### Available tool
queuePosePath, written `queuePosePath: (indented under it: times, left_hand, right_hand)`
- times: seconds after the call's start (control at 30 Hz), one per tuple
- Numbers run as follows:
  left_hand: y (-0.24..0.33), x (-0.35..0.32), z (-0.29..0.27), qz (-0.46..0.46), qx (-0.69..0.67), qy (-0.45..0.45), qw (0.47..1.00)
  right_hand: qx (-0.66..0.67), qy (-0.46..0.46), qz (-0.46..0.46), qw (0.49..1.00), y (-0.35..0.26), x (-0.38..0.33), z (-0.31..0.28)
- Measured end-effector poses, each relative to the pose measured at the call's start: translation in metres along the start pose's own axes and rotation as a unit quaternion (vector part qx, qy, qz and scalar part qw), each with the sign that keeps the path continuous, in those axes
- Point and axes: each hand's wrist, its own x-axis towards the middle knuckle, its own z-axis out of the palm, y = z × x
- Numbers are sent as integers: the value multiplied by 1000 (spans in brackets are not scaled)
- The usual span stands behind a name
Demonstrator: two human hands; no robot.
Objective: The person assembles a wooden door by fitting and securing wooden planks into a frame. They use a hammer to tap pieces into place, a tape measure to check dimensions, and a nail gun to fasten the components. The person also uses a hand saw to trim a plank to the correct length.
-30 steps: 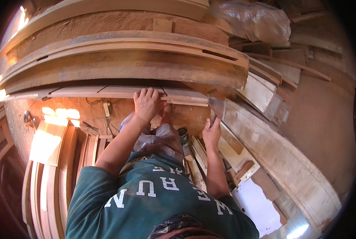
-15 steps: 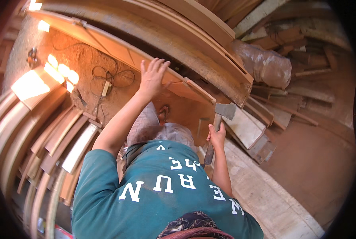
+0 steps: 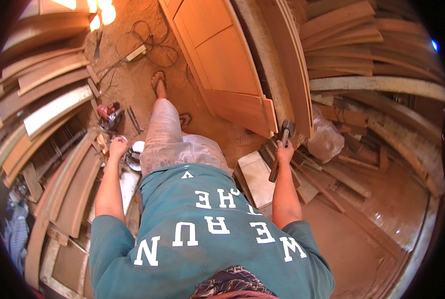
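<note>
My right hand (image 3: 284,152) grips a hammer (image 3: 288,127) by its wooden handle. The dark head points up, close to the lower corner of a wooden panel door (image 3: 217,55) that stands on edge. My left hand (image 3: 118,147) hangs apart from the door, its fingers curled together. Whether anything small lies in those fingers is hidden. Next to it, a red power tool (image 3: 106,112) rests by the stacked timber, and a dark, narrow bar (image 3: 135,120) lies on the ground.
Stacked boards (image 3: 58,74) fill the left side; more planks (image 3: 342,35) are piled at the right. A cable with a pale socket strip (image 3: 136,53) lies on the dusty floor. A plastic-wrapped bundle (image 3: 326,139) and a pale board (image 3: 256,177) sit near the hammer.
My left hand has left the door's edge and moved down and left, its spread fingers now curled. My view and body have turned to the right. The hammer stays in my right hand.
</note>
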Motion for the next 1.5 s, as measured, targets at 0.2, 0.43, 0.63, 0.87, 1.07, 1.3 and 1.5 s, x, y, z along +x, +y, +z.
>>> queuePosePath:
  times: [0.2, 0.43, 0.63, 0.87, 1.07, 1.3, 1.5]
  left_hand:
    - [-71, -45, 51, -205, -225, -78, 949]
    - [-20, -13, 52, -132, -472, -115, 864]
    - [72, -12, -29, -56, -273, -136, 951]
    - [89, -19, 6, 13, -130, -122, 984]
    - [102, -26, 0, -39, -91, -155, 983]
    - [119, -29, -6, -127, -92, -244, 957]
    - [117, -16, -30, -135, -85, -254, 954]
  right_hand:
    - [-159, -34, -10, 987, -4, 12, 17]
    - [-240, -35, 97, 965, -48, 7, 20]
    - [-122, -32, -55, 990, 5, 58, -4]
    - [27, -125, -60, 990, -19, 104, -7]
    - [-177, 15, -15, 984, -57, 49, 0]
    - [-291, -296, 146, 898, 10, 44, 11]
    - [-139, -479, 299, 814, -147, -49, 102]
